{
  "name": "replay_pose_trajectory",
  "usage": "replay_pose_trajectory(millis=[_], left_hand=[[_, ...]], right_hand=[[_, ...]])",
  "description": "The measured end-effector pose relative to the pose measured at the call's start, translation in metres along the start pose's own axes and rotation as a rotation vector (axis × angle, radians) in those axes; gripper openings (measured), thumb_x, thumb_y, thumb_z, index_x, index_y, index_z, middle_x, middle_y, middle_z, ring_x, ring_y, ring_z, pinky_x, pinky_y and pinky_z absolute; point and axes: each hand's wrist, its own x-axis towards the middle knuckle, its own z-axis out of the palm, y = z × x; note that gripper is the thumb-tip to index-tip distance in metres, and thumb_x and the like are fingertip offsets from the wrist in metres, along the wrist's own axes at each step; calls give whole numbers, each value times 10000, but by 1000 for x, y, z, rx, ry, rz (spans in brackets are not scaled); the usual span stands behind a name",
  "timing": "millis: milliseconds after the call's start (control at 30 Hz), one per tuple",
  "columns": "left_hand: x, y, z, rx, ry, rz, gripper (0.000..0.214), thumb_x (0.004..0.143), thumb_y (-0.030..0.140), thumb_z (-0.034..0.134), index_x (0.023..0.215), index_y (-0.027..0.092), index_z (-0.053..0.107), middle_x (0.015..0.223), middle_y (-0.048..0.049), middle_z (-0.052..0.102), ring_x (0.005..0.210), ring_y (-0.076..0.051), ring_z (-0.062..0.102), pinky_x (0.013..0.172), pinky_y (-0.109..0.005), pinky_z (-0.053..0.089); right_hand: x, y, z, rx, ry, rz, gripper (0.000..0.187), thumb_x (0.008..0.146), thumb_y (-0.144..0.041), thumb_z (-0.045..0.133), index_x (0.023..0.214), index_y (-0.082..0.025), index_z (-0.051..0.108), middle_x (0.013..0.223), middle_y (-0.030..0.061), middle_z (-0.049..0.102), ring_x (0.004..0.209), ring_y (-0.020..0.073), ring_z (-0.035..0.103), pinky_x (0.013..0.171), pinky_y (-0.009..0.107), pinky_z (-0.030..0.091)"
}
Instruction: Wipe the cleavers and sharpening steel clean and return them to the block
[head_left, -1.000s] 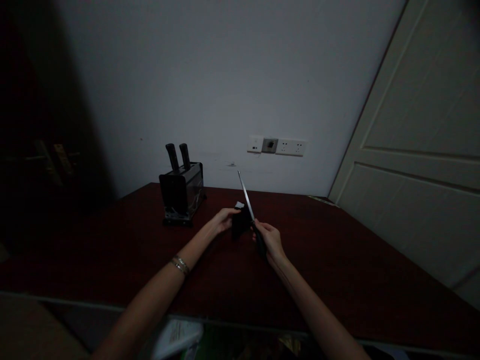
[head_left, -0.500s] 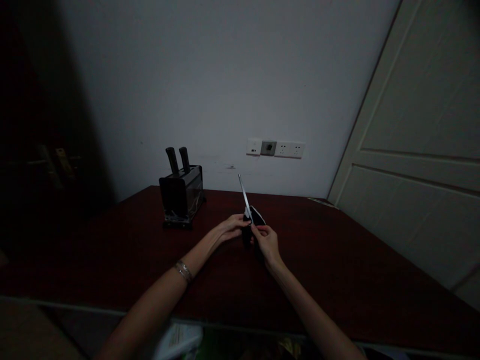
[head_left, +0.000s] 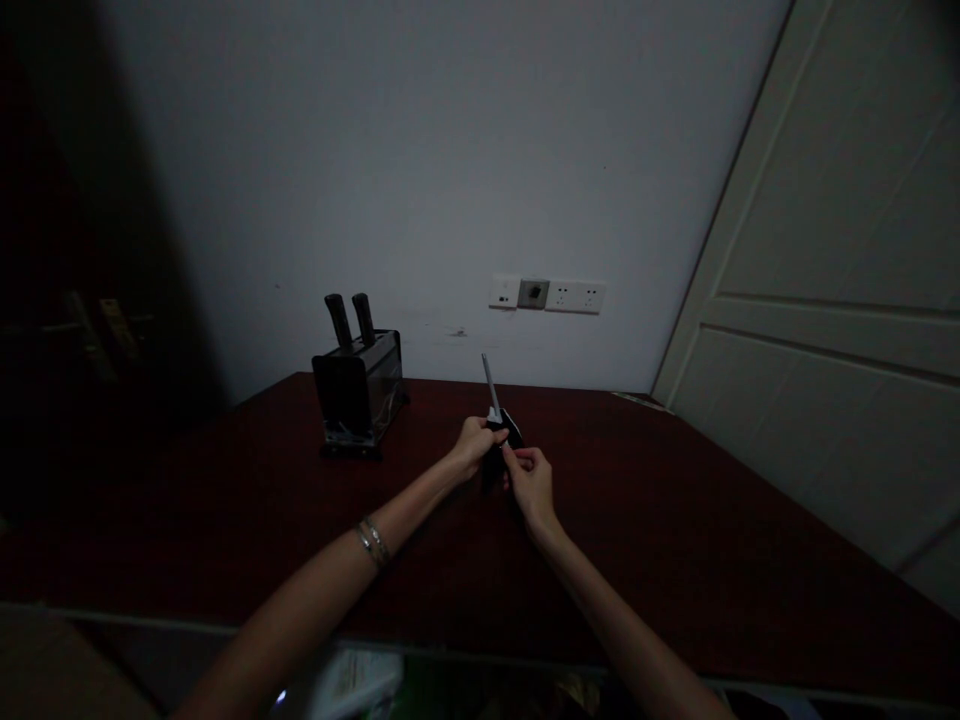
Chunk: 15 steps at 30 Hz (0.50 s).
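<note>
Over the middle of the table, both hands meet on a small black object with a pale edge [head_left: 513,428]. A thin, straight silvery strip [head_left: 490,383] sticks up from it, leaning slightly left; its exact kind is too dark to make out. My left hand [head_left: 475,443] grips the object from the left, with the thumb across its front. At its lower right, my right hand [head_left: 532,482] pinches with thumb and forefinger, the other fingers curled. The fingers hide much of the object's lower part.
To the left stands a dark knife block [head_left: 358,392] with two black-handled knives [head_left: 351,320] in it. Behind the dark red table [head_left: 645,520] is a wall with sockets [head_left: 546,293]. A pale door [head_left: 832,300] borders the right side. White items [head_left: 360,680] lie below the front edge.
My left hand has turned and shifted up, its thumb now across the front of the black object. The silvery strip stands a little more upright. My right hand keeps its pinch.
</note>
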Motion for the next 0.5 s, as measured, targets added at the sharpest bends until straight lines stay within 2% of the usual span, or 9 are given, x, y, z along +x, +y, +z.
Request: replay_pose_trajectory(millis=[167,500], left_hand=[[18,7,6,32,94,10,85,619,41,646,577,87,589,487,-15,555,403,-96,483,436,-211,351],[70,39,-8,-32,264,-1,129,634,21,630,574,106,554,440,1,521,436,-113,519,513,-242,443]], right_hand=[[2,1,-3,-31,30,-28,396,601,-511,668,685,-182,465,453,-57,500,333,84,452,309,176,328],[-3,8,2,-57,-24,-23,327,672,-467,627,694,-186,464,426,-63,495,322,89,455,318,181,342]])
